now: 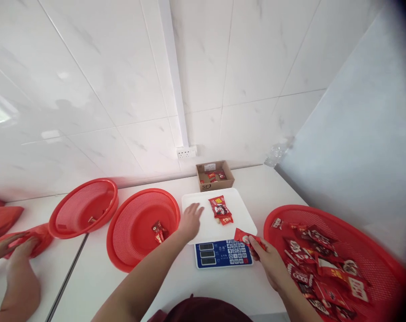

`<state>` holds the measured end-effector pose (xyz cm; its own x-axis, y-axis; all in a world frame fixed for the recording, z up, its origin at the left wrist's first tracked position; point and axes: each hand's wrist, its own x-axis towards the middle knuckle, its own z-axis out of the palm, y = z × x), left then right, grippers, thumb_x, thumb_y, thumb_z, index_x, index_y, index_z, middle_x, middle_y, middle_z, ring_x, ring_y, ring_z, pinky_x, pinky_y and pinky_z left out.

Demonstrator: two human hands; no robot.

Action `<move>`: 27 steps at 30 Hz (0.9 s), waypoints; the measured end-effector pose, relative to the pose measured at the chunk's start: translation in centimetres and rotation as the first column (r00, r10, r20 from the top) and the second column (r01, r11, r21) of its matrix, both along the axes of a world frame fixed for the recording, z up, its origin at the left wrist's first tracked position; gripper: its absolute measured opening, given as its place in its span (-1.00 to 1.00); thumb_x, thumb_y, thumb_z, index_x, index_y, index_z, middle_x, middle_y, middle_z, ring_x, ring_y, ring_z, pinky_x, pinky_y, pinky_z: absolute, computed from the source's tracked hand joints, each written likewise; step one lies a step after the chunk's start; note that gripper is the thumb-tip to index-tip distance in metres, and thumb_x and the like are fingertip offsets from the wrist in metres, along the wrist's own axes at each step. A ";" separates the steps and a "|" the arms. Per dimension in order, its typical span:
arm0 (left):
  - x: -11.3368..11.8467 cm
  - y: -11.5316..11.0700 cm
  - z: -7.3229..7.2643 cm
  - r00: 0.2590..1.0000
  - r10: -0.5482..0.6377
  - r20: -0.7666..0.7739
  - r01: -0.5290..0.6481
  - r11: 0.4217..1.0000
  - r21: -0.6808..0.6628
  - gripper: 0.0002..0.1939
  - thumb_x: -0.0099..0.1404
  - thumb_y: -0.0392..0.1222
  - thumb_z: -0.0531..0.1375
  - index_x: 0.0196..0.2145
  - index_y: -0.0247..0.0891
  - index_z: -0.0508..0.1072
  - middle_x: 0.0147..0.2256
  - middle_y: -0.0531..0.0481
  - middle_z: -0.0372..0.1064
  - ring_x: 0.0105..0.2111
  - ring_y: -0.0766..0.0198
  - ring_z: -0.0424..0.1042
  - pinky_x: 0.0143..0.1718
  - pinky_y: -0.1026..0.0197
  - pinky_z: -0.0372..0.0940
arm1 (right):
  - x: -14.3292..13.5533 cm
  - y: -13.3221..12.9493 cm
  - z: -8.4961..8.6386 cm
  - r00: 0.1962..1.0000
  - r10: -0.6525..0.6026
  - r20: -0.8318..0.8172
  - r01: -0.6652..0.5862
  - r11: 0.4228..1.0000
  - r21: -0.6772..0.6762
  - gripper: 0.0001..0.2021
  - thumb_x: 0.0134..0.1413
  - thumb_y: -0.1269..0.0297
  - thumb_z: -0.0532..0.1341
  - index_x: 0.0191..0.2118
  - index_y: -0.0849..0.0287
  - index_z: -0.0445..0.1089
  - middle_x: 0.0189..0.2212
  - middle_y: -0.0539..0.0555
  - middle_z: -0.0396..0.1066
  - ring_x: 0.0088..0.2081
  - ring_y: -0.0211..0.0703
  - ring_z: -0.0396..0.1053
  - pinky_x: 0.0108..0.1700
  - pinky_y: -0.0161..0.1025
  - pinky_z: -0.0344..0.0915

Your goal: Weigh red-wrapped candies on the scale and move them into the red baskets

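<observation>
My left hand (190,222) hovers over the left part of the white weighing tray (236,199), its fingers apart and nothing in them. Between thumb and fingers, my right hand (263,255) grips a small red snack packet (245,237) at the tray's front right corner. Two or more red snack packets (219,207) lie together near the middle of the tray. Below the tray shows the digital scale's blue panel (219,254), with dark displays and a keypad.
A large red basket (290,208) of many packets stands at right. At left are a red basket (113,223) with a few packets and another red basket (85,185). Behind the scale sits a cardboard box (219,184). Another person's hands (21,246) touch red material at far left.
</observation>
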<state>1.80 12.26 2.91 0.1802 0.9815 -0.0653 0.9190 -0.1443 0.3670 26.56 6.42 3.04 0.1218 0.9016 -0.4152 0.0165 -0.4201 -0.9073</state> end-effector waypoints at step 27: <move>-8.8 -3.2 1.5 0.803 0.587 0.100 -0.584 0.809 -0.063 -0.64 0.19 0.00 0.07 -0.08 -0.14 0.16 -0.12 -0.06 0.32 -0.24 0.18 0.37 -0.37 0.24 0.21 | -0.6 -0.7 -0.9 0.996 0.087 0.007 -0.086 0.995 -0.042 -0.62 -0.19 -0.11 0.18 -0.53 0.16 0.34 -0.68 -0.06 0.18 -0.56 -0.23 0.13 -0.49 -0.27 0.09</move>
